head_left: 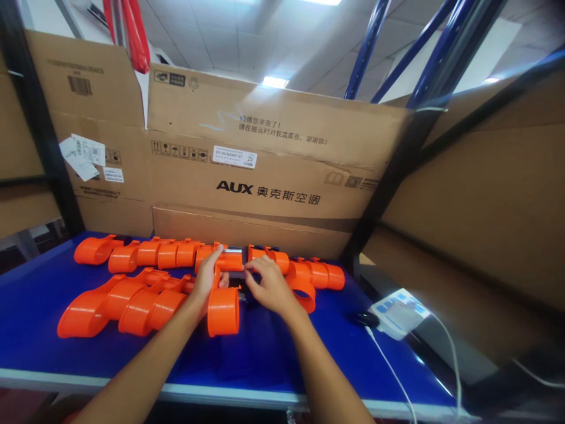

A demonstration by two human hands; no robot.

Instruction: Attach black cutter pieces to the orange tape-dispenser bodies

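Observation:
My left hand [206,278] is closed around an orange plastic part with a ring-shaped end [223,312], thumb pointing up along it. My right hand [270,285] is beside it, thumb and fingertips pinched close to the right end of an orange piece [232,261]. Whatever those fingertips hold is too small to make out. Something black, partly hidden, lies between the two hands. Similar orange ring parts stand in a back row [148,253] and a front left row [140,306], with several more [329,275] to the right of my right hand.
The parts rest on a blue tabletop [265,371] with a pale front edge. Cardboard panels [273,171] wall the back, and a dark post [384,182] rises at right. A black mouse-like object [367,319] and a white-blue packet [399,313] lie near white cables [392,371].

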